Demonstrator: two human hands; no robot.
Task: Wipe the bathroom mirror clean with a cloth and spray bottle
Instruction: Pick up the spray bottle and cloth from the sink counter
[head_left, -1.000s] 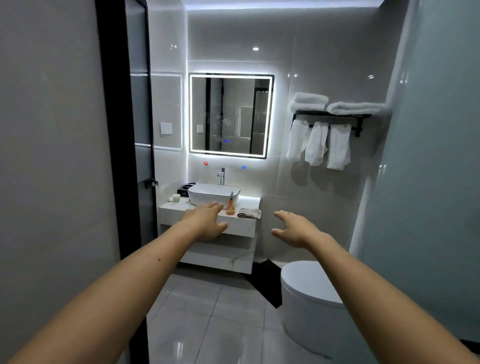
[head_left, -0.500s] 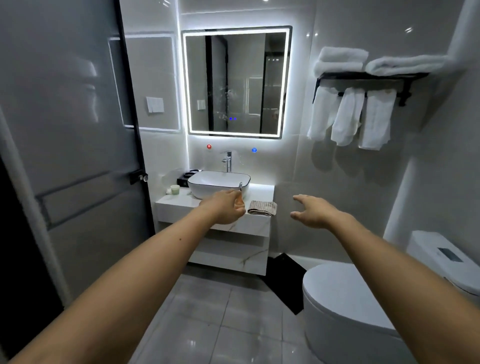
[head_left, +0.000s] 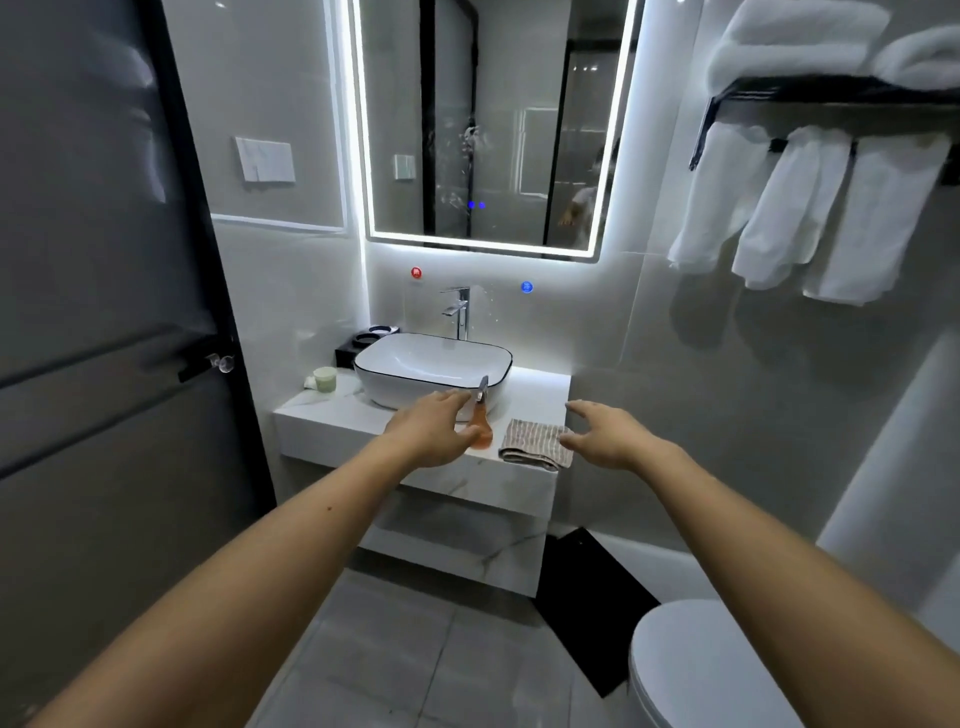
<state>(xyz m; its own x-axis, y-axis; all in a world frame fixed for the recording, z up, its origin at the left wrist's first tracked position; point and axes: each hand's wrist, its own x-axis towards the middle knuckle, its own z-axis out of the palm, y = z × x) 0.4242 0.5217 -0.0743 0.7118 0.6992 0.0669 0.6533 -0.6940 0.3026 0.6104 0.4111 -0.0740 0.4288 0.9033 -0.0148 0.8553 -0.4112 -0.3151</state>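
Near field, 5 o'clock: one white toilet (head_left: 691, 670), lid down, with one black floor mat (head_left: 592, 608) just beyond it at the foot of the vanity.

Two bare forearms reach forward from 7 and 5 o'clock. Left hand (head_left: 434, 428): fingers loosely spread and curled, thumb toward the bottle; it hangs in front of the bottle, and whether skin meets plastic cannot be told. It grips nothing that shows. Right hand (head_left: 605, 436): fingers fanned wide, palm down, fingertips at the cloth's right edge; contact cannot be told, nothing held.

Mid field, centre: one white marble vanity counter (head_left: 332, 410). On it, one orange spray bottle (head_left: 480, 423) with a grey trigger head, upright, just in front of the basin at its 5 o'clock. Just right of the bottle, one striped folded cloth (head_left: 535, 441), lying flat at the counter's front right corner. One white vessel basin (head_left: 434, 366) with a dark rim. At the basin's 9 o'clock, one pale green cup (head_left: 325, 378); at its 10 o'clock, one black tray (head_left: 348, 349) holding round items, too small to count.

Far field: one chrome faucet (head_left: 457, 309) behind the basin, flanked by one red dot (head_left: 416, 272) and one blue dot (head_left: 527, 287) on the wall. Above, at 12 o'clock, one LED-edged mirror (head_left: 493, 130) with smears near its centre. At 2 o'clock, one black towel rack (head_left: 810, 88): three white towels (head_left: 779, 208) hang, two lie folded on top. At 9 o'clock, one dark door (head_left: 104, 312).
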